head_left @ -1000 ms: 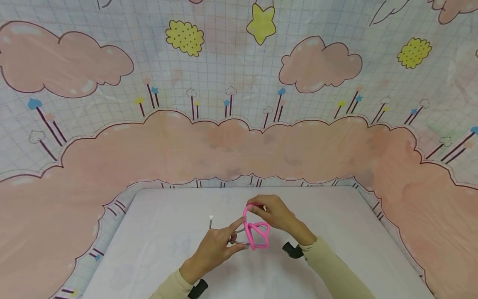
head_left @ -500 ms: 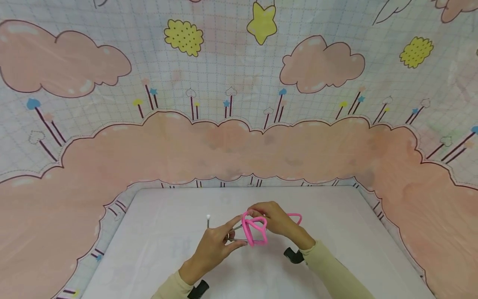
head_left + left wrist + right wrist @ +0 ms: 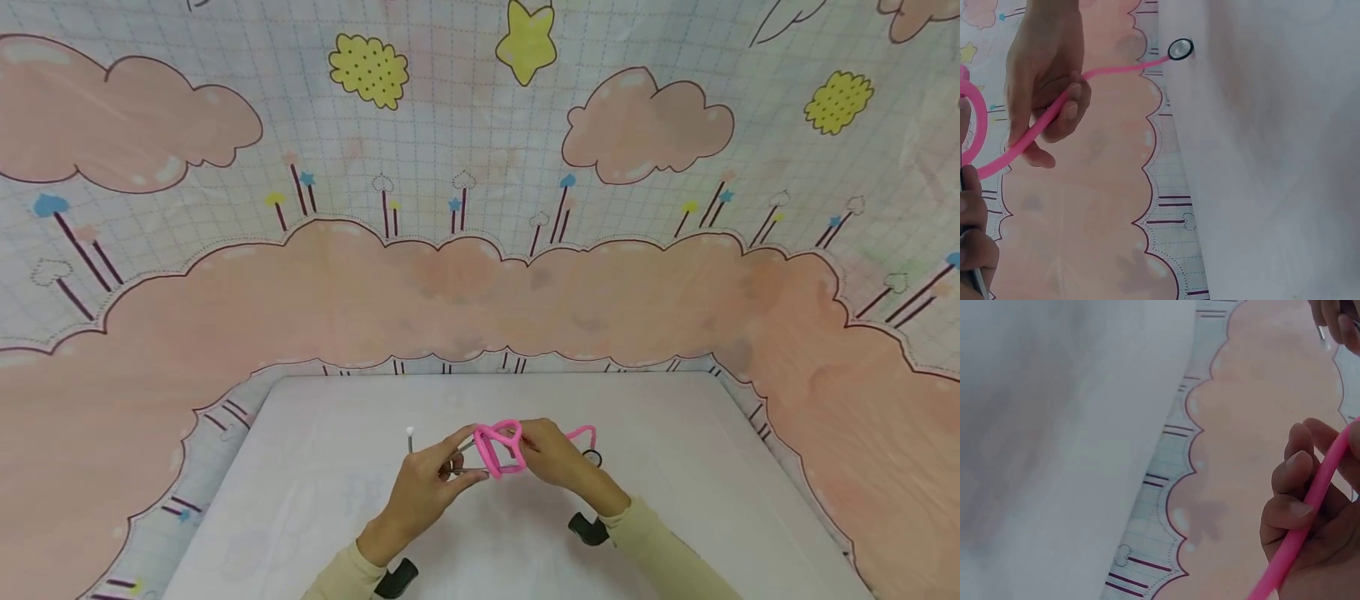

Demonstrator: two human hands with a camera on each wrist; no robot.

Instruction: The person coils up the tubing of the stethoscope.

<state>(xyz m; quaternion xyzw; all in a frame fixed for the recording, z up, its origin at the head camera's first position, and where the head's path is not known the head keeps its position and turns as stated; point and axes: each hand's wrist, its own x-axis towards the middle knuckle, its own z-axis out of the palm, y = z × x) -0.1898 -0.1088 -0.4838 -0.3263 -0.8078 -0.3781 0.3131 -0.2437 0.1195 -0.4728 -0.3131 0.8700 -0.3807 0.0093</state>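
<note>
A stethoscope with pink tubing (image 3: 486,454) is held up between both hands in the head view. My left hand (image 3: 416,496) grips its metal ear tubes, and one white ear tip (image 3: 410,432) sticks up beyond the knuckles. Pink tube is looped between the hands. My right hand (image 3: 558,458) has its fingers curled around the tubing, which crosses them in the right wrist view as a pink tube (image 3: 1319,487). From that hand the tube runs on to a round, dark-rimmed chest piece (image 3: 1180,49), hanging free in the left wrist view.
Below the hands spreads a white tabletop (image 3: 315,467). Behind and around it hangs a printed cloth (image 3: 465,292) with clouds and stars. Dark wrist-camera mounts (image 3: 588,529) sit under both forearms.
My right hand has come down, and the pink loop has shifted left and slightly up. The chest piece has come into view beside the right wrist. The left hand has shifted slightly left, keeping its grip.
</note>
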